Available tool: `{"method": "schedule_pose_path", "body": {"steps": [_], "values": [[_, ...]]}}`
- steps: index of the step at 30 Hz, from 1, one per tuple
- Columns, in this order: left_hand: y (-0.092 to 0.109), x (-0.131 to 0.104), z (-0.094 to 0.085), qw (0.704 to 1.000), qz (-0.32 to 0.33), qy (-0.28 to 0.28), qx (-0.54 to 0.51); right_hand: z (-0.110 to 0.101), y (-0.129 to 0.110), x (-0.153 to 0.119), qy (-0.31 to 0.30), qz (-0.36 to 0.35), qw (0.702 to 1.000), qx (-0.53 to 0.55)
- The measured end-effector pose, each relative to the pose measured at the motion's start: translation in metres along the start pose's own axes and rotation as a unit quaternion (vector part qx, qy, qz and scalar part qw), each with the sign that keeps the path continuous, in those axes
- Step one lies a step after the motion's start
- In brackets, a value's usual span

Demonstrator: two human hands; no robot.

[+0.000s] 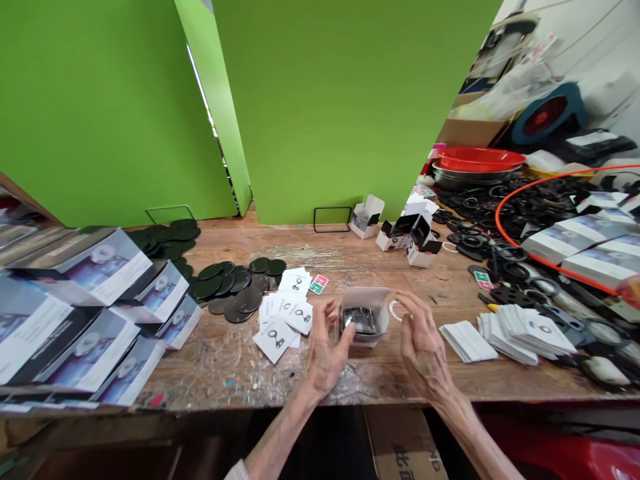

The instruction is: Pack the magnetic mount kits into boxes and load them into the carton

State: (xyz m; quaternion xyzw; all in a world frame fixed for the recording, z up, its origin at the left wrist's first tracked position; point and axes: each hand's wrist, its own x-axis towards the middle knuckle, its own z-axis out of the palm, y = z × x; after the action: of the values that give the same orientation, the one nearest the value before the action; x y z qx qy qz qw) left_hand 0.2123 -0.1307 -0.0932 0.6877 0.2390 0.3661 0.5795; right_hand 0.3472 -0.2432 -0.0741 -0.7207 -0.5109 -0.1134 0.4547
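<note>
No wording is legible. Print on the stacked boxes (89,343) at eight o'clock is too small; characters on the carton (387,437) at five o'clock are unclear.

Pale sleeve cuff (237,471) — perhaps striped, bare forearms (283,427)

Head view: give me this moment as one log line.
left hand: holding open box; right hand: beside box; inside box: black item; left of box: leaflets, black discs

I see bright green flat panels (340,100), a brown wood-grained surface (415,277), round black discs (249,300), an open white cardboard box (366,295).
</note>
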Motion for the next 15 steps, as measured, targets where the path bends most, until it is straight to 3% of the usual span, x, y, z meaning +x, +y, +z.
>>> {"method": "schedule_pose_path", "body": {"steps": [1,3,5,7,9,11,13,15], "values": [[-0.001,-0.003,0.001,0.999,0.022,0.006,0.024,0.003,0.004,-0.004,0.008,0.070,0.995,0.066],[0.000,-0.005,0.002,0.994,0.062,0.011,0.085,0.011,0.009,-0.009,-0.040,0.177,0.959,0.217],[0.002,-0.004,0.002,0.987,0.089,0.003,0.133,0.019,0.009,-0.011,-0.090,0.227,0.912,0.329],[0.003,0.001,0.001,0.984,0.094,-0.013,0.149,0.024,0.009,-0.009,-0.090,0.236,0.895,0.368],[0.004,0.007,-0.002,0.989,0.074,-0.029,0.122,0.023,0.008,-0.008,-0.082,0.210,0.913,0.340],[0.004,0.013,-0.008,0.994,0.053,-0.055,0.077,0.018,0.010,-0.009,-0.076,0.147,0.952,0.259],[0.004,0.019,-0.017,0.991,0.051,-0.111,0.048,0.011,0.012,-0.014,-0.081,0.060,0.984,0.150],[0.004,0.023,-0.029,0.979,0.054,-0.190,0.041,0.005,0.012,-0.020,-0.094,-0.017,0.994,0.057]]}}
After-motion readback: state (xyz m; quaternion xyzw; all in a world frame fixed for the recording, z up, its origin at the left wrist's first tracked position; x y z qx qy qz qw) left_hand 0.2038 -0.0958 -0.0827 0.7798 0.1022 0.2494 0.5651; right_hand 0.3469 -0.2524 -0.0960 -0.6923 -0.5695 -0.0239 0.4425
